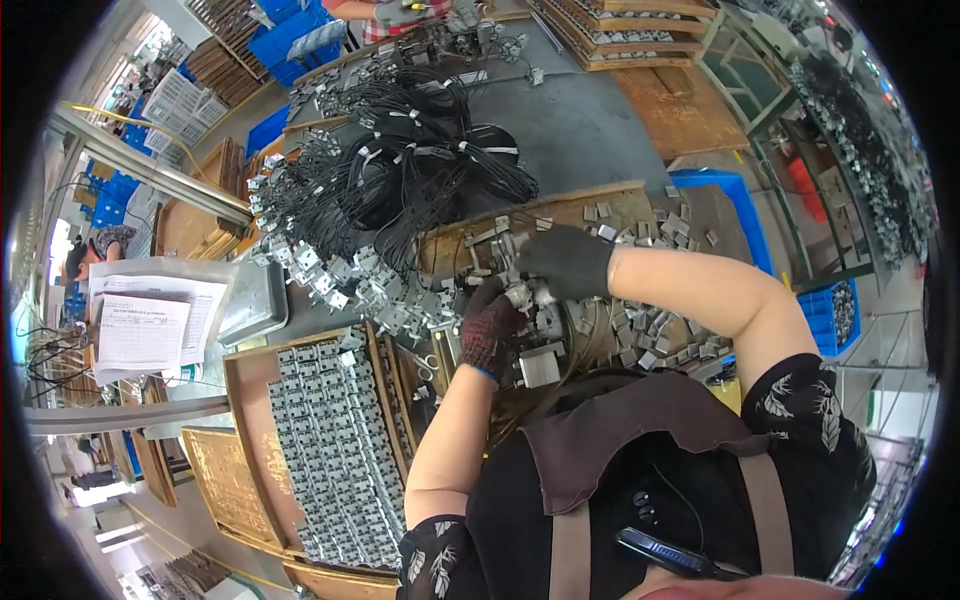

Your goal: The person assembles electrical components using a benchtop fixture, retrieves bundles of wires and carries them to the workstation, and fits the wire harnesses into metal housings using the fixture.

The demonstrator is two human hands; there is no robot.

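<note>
My left hand [490, 325], in a dark red and black glove, has its fingers bent round a small metal part at the metal fixture [540, 368]. My right hand [568, 262], in a dark grey glove, reaches over the same fixture from the right, close to my left hand. Its fingertips are partly hidden among the metal pieces. Left of the hands lies a heap of silver metal parts [400, 305] with black cables [400, 180] bundled behind it. Small metal plates [650, 345] are scattered on the right.
A wooden tray [250, 420] with rows of metal parts stands at the lower left. Papers [150, 330] hang at the left. Blue bins [845, 318] are at the right. Stacked wooden trays [640, 35] stand at the back. Another person's gloved hand [400, 12] shows at the top.
</note>
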